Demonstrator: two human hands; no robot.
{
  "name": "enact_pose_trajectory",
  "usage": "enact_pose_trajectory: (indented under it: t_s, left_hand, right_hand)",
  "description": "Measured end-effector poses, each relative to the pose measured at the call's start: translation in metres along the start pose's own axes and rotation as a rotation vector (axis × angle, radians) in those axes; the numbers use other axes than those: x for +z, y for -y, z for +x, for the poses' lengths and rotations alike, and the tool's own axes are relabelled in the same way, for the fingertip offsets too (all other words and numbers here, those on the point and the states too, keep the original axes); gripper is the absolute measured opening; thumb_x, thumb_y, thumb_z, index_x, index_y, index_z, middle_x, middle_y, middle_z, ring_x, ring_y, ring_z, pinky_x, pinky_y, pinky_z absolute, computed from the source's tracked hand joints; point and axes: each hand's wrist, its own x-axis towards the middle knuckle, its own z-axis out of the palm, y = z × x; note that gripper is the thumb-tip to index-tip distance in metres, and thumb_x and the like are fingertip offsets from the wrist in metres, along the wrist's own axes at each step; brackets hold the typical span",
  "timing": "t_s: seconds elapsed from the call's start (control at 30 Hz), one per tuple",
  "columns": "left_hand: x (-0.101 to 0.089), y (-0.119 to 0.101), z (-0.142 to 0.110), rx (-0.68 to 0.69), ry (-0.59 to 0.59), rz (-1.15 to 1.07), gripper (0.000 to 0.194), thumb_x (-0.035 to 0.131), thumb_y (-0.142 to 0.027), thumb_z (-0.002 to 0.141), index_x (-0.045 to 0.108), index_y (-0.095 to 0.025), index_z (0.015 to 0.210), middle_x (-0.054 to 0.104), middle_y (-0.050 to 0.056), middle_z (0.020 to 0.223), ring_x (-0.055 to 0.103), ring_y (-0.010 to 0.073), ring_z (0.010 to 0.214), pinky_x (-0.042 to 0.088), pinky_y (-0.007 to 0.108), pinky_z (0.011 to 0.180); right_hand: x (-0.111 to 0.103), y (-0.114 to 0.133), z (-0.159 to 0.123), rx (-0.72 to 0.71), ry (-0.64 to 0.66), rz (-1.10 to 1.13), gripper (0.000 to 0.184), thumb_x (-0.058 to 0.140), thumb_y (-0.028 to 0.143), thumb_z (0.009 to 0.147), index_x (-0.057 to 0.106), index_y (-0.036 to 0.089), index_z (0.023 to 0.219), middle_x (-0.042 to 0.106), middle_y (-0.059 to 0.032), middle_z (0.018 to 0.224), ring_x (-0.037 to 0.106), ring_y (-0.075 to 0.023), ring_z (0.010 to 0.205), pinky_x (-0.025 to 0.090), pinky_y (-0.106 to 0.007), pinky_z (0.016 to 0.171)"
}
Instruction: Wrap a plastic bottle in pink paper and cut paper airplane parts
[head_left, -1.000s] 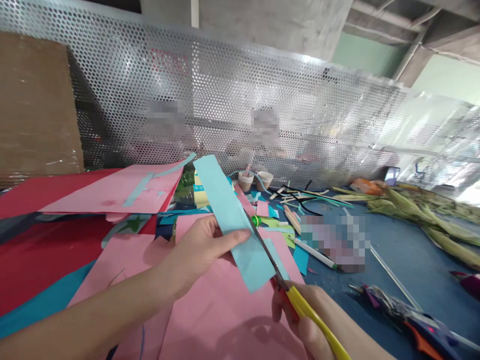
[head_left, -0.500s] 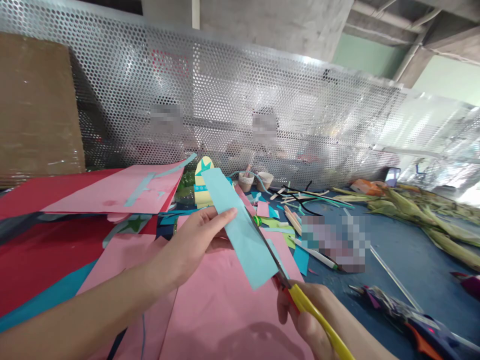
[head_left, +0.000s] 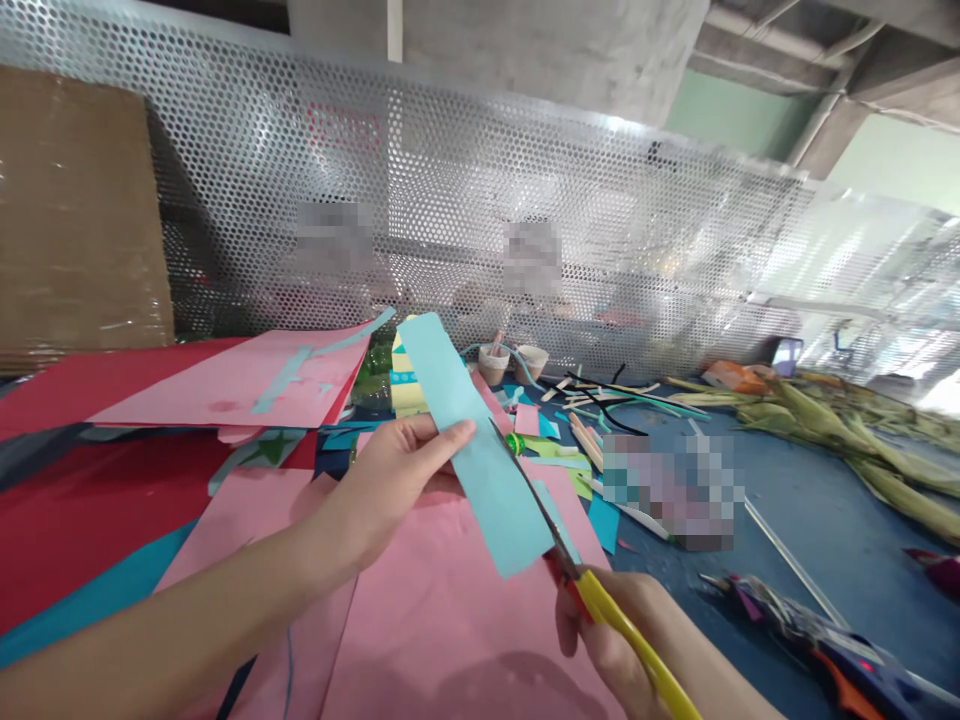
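Note:
A strip of light blue paper (head_left: 495, 500) is pinched between the thumb and fingers of my left hand (head_left: 401, 475), held tilted above pink paper sheets (head_left: 450, 620). My right hand (head_left: 615, 620) grips scissors (head_left: 600, 600) with yellow and red handles. Their blades lie along the right edge of the strip, and a narrow light blue sliver hangs beside the blades. My right fingers are partly hidden behind the handles. Behind the strip's top end stands a yellow paper piece (head_left: 407, 398) with a blue dotted band, partly covered by it.
Pink and red sheets (head_left: 225, 375) are stacked at the left. Two small cups (head_left: 532, 363), paper scraps and sticks lie at the back. A glue gun (head_left: 810, 630) rests at the right, with corn husks (head_left: 832, 430) farther off. A perforated metal panel (head_left: 465, 180) stands behind.
The strip's top end has shifted slightly up and left, covering more of the yellow piece. Both hands keep nearly the same places and grips.

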Motion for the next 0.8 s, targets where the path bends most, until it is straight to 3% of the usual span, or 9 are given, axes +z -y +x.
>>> enact_pose_trajectory:
  t_s: [0.2, 0.37, 0.53, 0.8]
  left_hand:
    - [0.002, 0.005, -0.003, -0.012, 0.060, 0.045, 0.023, 0.071, -0.038, 0.083, 0.076, -0.015, 0.082, 0.077, 0.005, 0.080, 0.071, 0.0190, 0.074, 0.059, 0.030, 0.074]
    - [0.008, 0.012, -0.007, -0.019, 0.070, 0.112, 0.027, 0.070, -0.041, 0.083, 0.074, -0.015, 0.078, 0.075, 0.005, 0.075, 0.070, 0.0190, 0.070, 0.058, 0.027, 0.066]
    - [0.010, 0.011, -0.009, -0.020, 0.047, 0.150, 0.026, 0.069, -0.039, 0.082, 0.072, -0.015, 0.073, 0.074, 0.004, 0.073, 0.070, 0.0181, 0.068, 0.057, 0.025, 0.063]
    - [0.012, 0.009, -0.013, -0.027, 0.057, 0.133, 0.026, 0.069, -0.040, 0.083, 0.072, -0.016, 0.072, 0.074, 0.003, 0.071, 0.070, 0.0176, 0.066, 0.056, 0.024, 0.062]
  right_hand:
    - [0.002, 0.009, -0.003, -0.085, -0.102, -0.079, 0.082, 0.018, 0.091, 0.077, 0.057, 0.019, 0.070, 0.048, 0.0010, 0.057, 0.043, -0.0121, 0.050, 0.030, -0.027, 0.051]
    - [0.005, 0.006, -0.001, -0.128, -0.117, -0.092, 0.082, 0.015, 0.093, 0.074, 0.057, 0.022, 0.075, 0.059, -0.0036, 0.061, 0.054, -0.0173, 0.053, 0.036, -0.029, 0.049]
    - [0.003, 0.004, 0.001, -0.172, -0.086, -0.159, 0.082, 0.011, 0.089, 0.079, 0.057, 0.021, 0.074, 0.056, -0.0036, 0.063, 0.052, -0.0168, 0.055, 0.035, -0.028, 0.049]
    - [0.007, 0.013, -0.003, -0.023, -0.096, 0.049, 0.079, 0.022, 0.097, 0.069, 0.048, 0.021, 0.068, 0.055, -0.0014, 0.059, 0.051, -0.0151, 0.055, 0.031, -0.026, 0.049]
